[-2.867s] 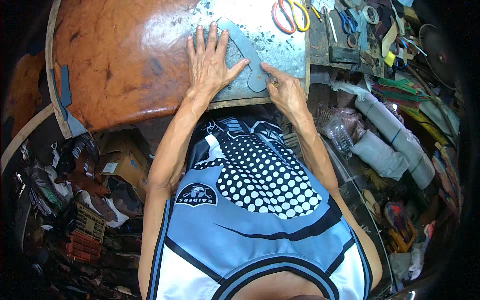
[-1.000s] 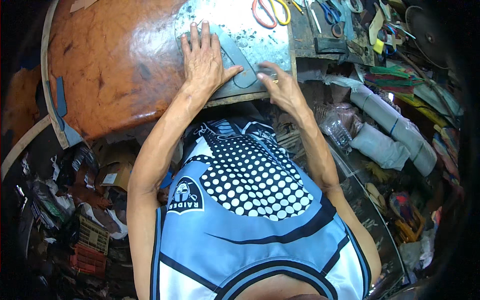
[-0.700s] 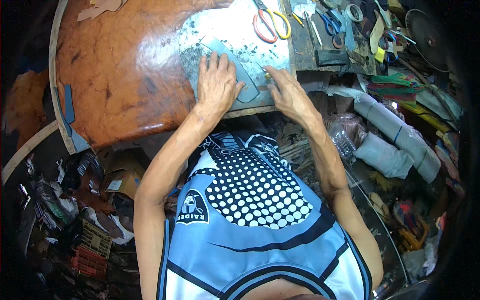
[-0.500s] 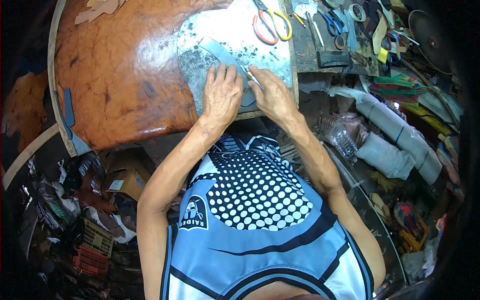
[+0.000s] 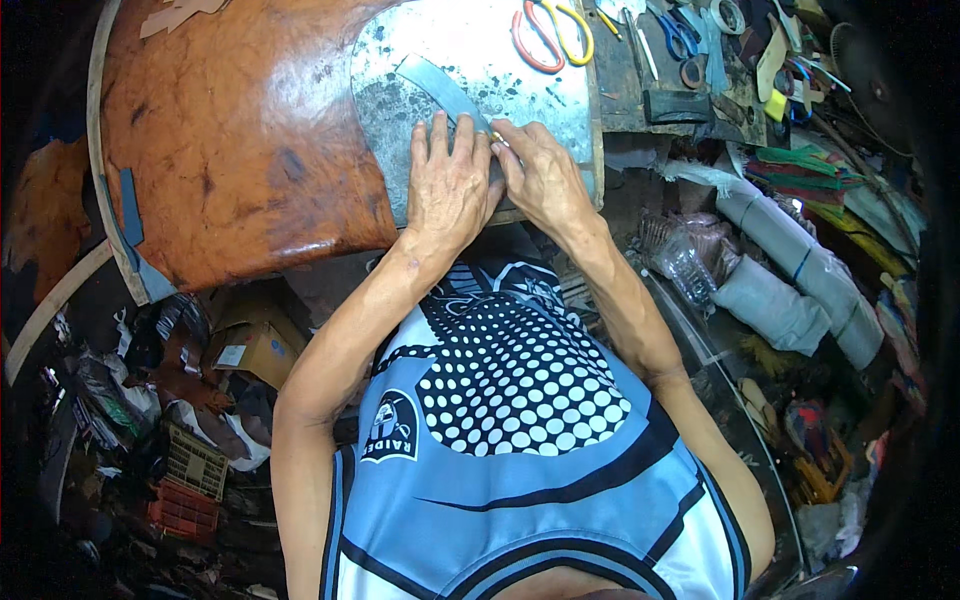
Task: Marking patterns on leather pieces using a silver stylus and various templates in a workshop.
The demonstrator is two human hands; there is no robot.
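Note:
A curved grey strip [image 5: 440, 86] of leather-like material lies on a pale, dark-speckled metal sheet [image 5: 398, 140]. My left hand [image 5: 445, 185] lies over its lower part with fingers stretched out, pressing it down. Close beside it, my right hand [image 5: 545, 180] is closed in a pinch round a thin pen-like tool [image 5: 499, 139]. The tool's tip is at the strip's right edge, by my left fingertips. Most of the tool is hidden in my hand, so its exact kind does not show. The strip's lower end is largely covered by my hands.
Scissors [image 5: 553, 35] with red and yellow handles lie beyond my hands. Brown leather [image 5: 240, 150] covers the table's left, with a narrow grey piece [image 5: 131, 207] at its edge. Blue-handled scissors [image 5: 676, 38] and a black block [image 5: 676, 106] sit on the right-hand bench. A wrapped roll [image 5: 790, 250] lies below.
The table sits slightly higher in the view. My left fingers are straighter and more spread. My right hand has come closer to the left, and less of the tool shows.

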